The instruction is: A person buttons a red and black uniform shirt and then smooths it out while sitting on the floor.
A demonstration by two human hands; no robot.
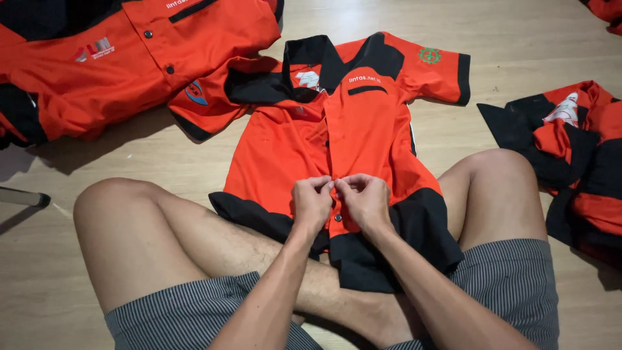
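Note:
An orange shirt [311, 129] with black collar, cuffs and hem lies face up on the wooden floor, its hem draped over my crossed legs. My left hand [311, 201] and my right hand [367, 199] meet at the front placket, low on the shirt. Both pinch the placket fabric, fingertips almost touching each other. A small dark button [337, 218] shows just below my fingers.
Another orange and black shirt [110, 58] lies spread at the top left. A crumpled pile of the same kind of shirts [576, 155] sits at the right. A dark-tipped grey object [26, 198] pokes in at the left edge. My bare knees flank the shirt.

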